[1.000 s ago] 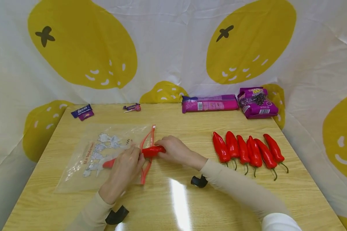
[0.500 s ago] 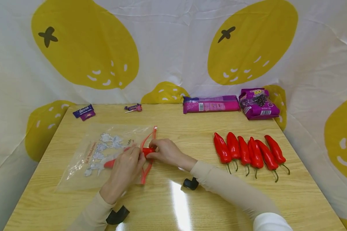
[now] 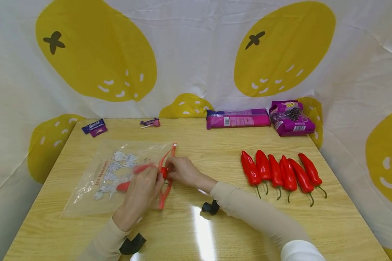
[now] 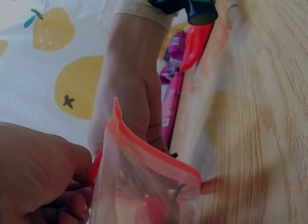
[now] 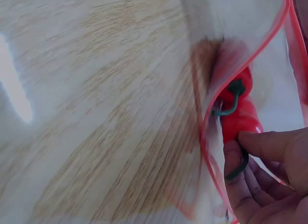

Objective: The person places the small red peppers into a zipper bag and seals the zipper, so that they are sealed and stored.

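A clear zip bag (image 3: 85,195) with a red zip edge and a printed picture lies on the left of the table, its mouth facing right. My left hand (image 3: 140,192) pinches the upper zip edge and keeps the mouth apart, as the left wrist view shows. With thumb and fingers my right hand (image 3: 184,172) grips a red pepper (image 5: 240,122) by its stem end, right at the bag's mouth; most of this pepper is inside. Another red pepper (image 5: 245,82) with a green stem lies inside beside it, partly hidden under my left hand in the head view.
Several red peppers (image 3: 288,174) lie in a row at the right. Along the back are a long pink packet (image 3: 238,119), a purple bag (image 3: 292,119), a lollipop (image 3: 150,123) and small wrapped sweets (image 3: 96,127). A patterned cloth (image 3: 189,54) hangs behind.
My right hand has moved left, pushing the pepper from mostly outside to mostly inside the bag. My left hand has stayed at the bag's mouth.
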Demonstrator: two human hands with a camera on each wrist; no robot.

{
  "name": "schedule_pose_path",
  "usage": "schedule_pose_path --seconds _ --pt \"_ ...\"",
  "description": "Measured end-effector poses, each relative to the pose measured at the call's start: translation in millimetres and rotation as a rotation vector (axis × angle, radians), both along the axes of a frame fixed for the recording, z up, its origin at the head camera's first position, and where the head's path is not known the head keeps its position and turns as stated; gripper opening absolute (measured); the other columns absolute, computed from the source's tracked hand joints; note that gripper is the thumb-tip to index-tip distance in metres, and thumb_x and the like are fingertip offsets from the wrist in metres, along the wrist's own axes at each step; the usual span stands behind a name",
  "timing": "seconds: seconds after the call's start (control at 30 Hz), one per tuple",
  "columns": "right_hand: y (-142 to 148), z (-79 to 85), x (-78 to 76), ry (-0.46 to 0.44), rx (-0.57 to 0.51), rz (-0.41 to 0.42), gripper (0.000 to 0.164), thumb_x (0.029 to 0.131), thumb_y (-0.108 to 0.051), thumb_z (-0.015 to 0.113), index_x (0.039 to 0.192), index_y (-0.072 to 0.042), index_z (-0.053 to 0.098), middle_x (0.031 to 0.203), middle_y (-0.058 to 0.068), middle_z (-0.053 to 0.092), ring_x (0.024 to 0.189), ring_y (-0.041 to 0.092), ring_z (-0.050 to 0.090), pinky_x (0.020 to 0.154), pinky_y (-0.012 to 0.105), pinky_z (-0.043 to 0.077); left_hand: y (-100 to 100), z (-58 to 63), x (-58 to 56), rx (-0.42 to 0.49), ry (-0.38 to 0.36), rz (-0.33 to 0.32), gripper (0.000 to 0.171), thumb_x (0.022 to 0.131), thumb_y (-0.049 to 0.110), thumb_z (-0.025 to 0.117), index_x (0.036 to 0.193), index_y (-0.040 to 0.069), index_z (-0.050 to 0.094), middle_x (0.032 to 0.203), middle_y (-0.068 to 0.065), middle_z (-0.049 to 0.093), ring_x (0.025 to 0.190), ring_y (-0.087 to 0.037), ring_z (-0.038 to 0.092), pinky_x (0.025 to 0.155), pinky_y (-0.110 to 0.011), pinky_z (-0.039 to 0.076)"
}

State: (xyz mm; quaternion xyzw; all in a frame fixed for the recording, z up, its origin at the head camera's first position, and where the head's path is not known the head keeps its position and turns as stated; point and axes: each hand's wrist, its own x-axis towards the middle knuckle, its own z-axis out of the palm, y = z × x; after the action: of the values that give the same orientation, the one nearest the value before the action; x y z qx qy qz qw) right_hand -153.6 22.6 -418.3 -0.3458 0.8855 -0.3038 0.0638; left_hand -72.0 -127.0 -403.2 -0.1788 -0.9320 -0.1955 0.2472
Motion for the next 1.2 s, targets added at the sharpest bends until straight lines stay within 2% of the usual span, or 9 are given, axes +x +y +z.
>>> schedule_pose_path --seconds 0.1,0.27,0.47,0.57,0.63,0.83,0.97,1.1,1.2 --pt "-5 0.6 0.5 0.028 0.022 0.015 0.010 0.072 -0.008 0.070 0.079 -0.010 0.063 0.073 -0.002 0.064 0.067 0.005 0.053 0.062 0.015 0.040 0 -2.5 -0.7 0.006 0.050 -0.012 0.018 0.073 0.002 0.066 0.067 0.004 0.050 0.057 0.001 0.040 0.048 -0.008 0.036 0.042 -0.019 0.032" --pt "-13 1.0 0.8 0.073 0.064 0.067 0.008 0.070 -0.005 0.066 0.074 -0.012 0.067 0.066 -0.006 0.061 0.061 0.003 0.047 0.057 0.014 0.036 0 -4.3 -1.6 0.015 0.092 -0.020 0.018 0.072 0.001 0.066 0.066 0.004 0.049 0.056 0.001 0.040 0.047 -0.008 0.036 0.041 -0.020 0.031" --pt "-21 -0.8 1.8 0.075 0.056 0.092 0.011 0.072 -0.004 0.063 0.064 -0.011 0.059 0.057 -0.008 0.047 0.055 0.005 0.039 0.050 0.014 0.030 -1 -2.0 -1.5 0.021 0.057 -0.013 0.015 0.075 0.003 0.065 0.068 0.004 0.051 0.056 0.001 0.041 0.046 -0.007 0.036 0.041 -0.020 0.031" --pt "-23 -0.7 2.9 0.078 0.061 0.113 0.013 0.074 -0.004 0.062 0.064 -0.011 0.057 0.058 -0.008 0.046 0.055 0.006 0.039 0.051 0.016 0.031 -1 -1.1 -1.4 0.023 0.028 -0.007 0.015 0.076 0.005 0.064 0.068 0.005 0.052 0.057 0.002 0.041 0.046 -0.007 0.035 0.042 -0.019 0.031" --pt "-23 -0.2 3.7 0.083 0.070 0.122 0.013 0.075 -0.005 0.062 0.065 -0.012 0.057 0.060 -0.007 0.048 0.056 0.006 0.041 0.052 0.017 0.033 -2 -1.1 -1.5 0.021 0.019 -0.005 0.015 0.076 0.005 0.064 0.068 0.005 0.052 0.057 0.002 0.041 0.046 -0.007 0.035 0.042 -0.019 0.031" --pt "-18 -1.1 2.5 0.072 0.069 0.148 0.005 0.077 -0.010 0.064 0.074 -0.014 0.064 0.065 -0.006 0.055 0.060 0.005 0.043 0.056 0.014 0.034 -3 -3.5 -2.3 0.024 0.054 -0.008 0.018 0.075 0.004 0.064 0.065 0.005 0.049 0.055 0.002 0.037 0.045 -0.007 0.032 0.041 -0.019 0.027" --pt "-4 5.3 3.0 0.090 0.057 0.165 0.016 0.077 -0.008 0.063 0.091 -0.013 0.070 0.082 -0.003 0.064 0.074 0.007 0.054 0.068 0.016 0.041 -4 -4.5 -1.9 0.032 0.071 -0.008 0.016 0.074 0.002 0.063 0.066 0.005 0.050 0.055 0.002 0.039 0.045 -0.008 0.034 0.040 -0.021 0.029" --pt "24 17.8 7.6 0.166 0.093 0.116 0.022 0.081 -0.011 0.062 0.102 -0.011 0.068 0.099 -0.001 0.065 0.092 0.011 0.060 0.080 0.025 0.046 -5 -1.2 -1.8 0.025 0.056 -0.004 0.013 0.074 0.002 0.063 0.067 0.004 0.052 0.056 0.002 0.043 0.045 -0.007 0.036 0.040 -0.020 0.032" --pt "55 27.8 12.2 0.269 0.152 0.032 0.021 0.082 -0.015 0.063 0.102 -0.011 0.068 0.098 -0.001 0.065 0.088 0.013 0.061 0.073 0.028 0.049 -4 4.2 -2.9 0.019 0.022 0.001 0.013 0.075 0.004 0.063 0.068 0.004 0.052 0.056 0.002 0.043 0.046 -0.007 0.036 0.040 -0.019 0.032"
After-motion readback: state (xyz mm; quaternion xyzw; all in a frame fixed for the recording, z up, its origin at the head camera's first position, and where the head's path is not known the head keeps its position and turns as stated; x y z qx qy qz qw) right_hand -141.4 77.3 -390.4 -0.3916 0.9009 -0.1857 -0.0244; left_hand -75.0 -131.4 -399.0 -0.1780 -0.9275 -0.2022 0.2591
